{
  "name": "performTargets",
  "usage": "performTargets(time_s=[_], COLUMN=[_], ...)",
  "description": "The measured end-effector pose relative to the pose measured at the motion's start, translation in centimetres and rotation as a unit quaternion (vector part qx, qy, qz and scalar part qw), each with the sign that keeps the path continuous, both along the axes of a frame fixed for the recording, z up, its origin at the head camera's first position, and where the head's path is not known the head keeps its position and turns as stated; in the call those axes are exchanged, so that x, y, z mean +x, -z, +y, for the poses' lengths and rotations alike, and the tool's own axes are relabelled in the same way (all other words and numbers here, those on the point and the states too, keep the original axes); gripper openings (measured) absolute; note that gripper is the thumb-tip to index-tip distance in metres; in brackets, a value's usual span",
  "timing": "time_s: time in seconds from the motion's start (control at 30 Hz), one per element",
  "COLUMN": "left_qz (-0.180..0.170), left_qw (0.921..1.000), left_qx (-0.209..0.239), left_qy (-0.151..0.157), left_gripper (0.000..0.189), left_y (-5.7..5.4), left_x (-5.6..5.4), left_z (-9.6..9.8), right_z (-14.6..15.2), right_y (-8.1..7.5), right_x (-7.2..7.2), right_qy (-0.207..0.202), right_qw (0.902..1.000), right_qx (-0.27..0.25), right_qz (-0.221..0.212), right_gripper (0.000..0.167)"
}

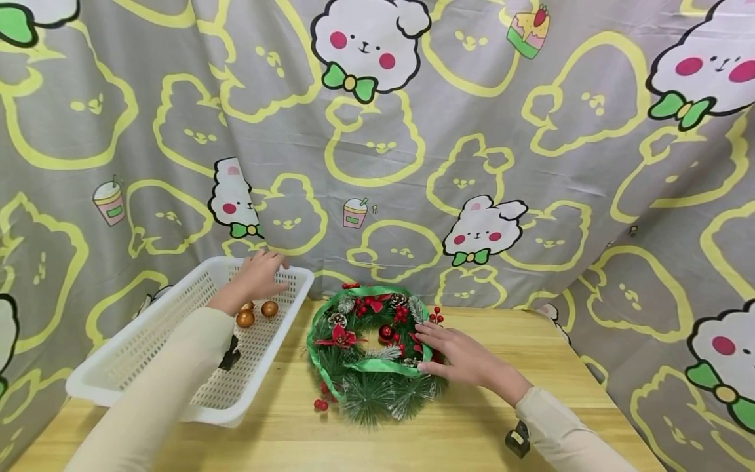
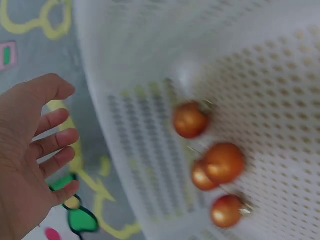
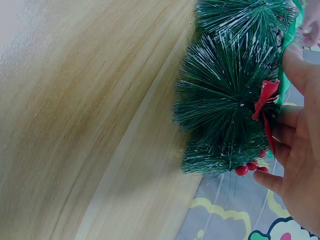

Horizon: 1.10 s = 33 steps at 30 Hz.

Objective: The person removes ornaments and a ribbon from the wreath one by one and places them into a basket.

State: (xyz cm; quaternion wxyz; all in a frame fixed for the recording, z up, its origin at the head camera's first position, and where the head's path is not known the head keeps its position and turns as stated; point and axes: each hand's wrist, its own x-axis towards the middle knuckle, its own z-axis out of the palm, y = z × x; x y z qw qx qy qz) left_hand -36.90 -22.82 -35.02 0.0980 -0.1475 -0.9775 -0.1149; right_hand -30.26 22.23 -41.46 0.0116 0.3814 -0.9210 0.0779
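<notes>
A green pine Christmas wreath lies on the table, dressed with pine cones, red flowers, berries and a red ball. Green ribbon loops over it. My right hand rests on the wreath's right side, fingers extended over the greenery and thumb by the ribbon. In the right wrist view, that hand touches the ribbon's edge beside a red petal. Over the far end of a white plastic basket, my left hand hovers with loosely bent fingers, holding nothing. Several orange-gold Christmas balls lie inside the basket.
The basket stands at the left of the wooden table, its far end close to a grey patterned curtain. The curtain hangs behind the table and along its sides. Red berries stick out at the wreath's lower left.
</notes>
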Motion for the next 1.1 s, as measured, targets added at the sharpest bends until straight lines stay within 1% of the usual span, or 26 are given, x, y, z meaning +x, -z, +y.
performTargets(time_s=[0.07,0.2,0.37,0.57,0.7,0.9,1.0,1.1], left_qz=[0.003,0.009,0.02,0.019,0.01,-0.019,-0.034,-0.042], left_qw=[1.0,0.9996,0.9983,0.9969,0.9964,0.9954,0.9941,0.9926], left_qx=[0.0,-0.001,-0.005,-0.009,-0.01,-0.007,-0.006,-0.006], left_qy=[0.008,0.028,0.054,0.075,0.083,0.094,0.103,0.114], left_gripper=[0.042,0.04,0.035,0.032,0.033,0.036,0.036,0.034], left_y=[-0.7,-1.8,-2.9,-3.8,-4.0,-3.7,-3.5,-3.3], left_x=[0.0,0.0,0.3,0.3,0.1,-0.3,-0.2,0.0], left_z=[1.0,3.1,5.9,8.7,10.3,12.8,14.1,15.2], right_z=[0.0,0.1,0.2,0.2,0.2,0.1,0.2,0.3], right_y=[0.0,0.1,0.1,0.1,0.2,0.2,0.3,0.4], right_x=[0.0,-0.1,-0.2,-0.1,-0.1,-0.1,-0.2,-0.2], right_qy=[0.0,0.0,-0.003,-0.004,-0.005,-0.007,-0.006,-0.006], right_qw=[1.0,1.0,1.0,1.0,1.0,0.9999,0.9999,0.9999], right_qx=[0.0,0.0,-0.002,-0.003,-0.008,-0.011,-0.01,-0.009], right_qz=[-0.001,0.0,0.002,0.002,0.003,0.005,0.004,0.003], right_gripper=[0.073,0.073,0.073,0.073,0.072,0.071,0.071,0.072])
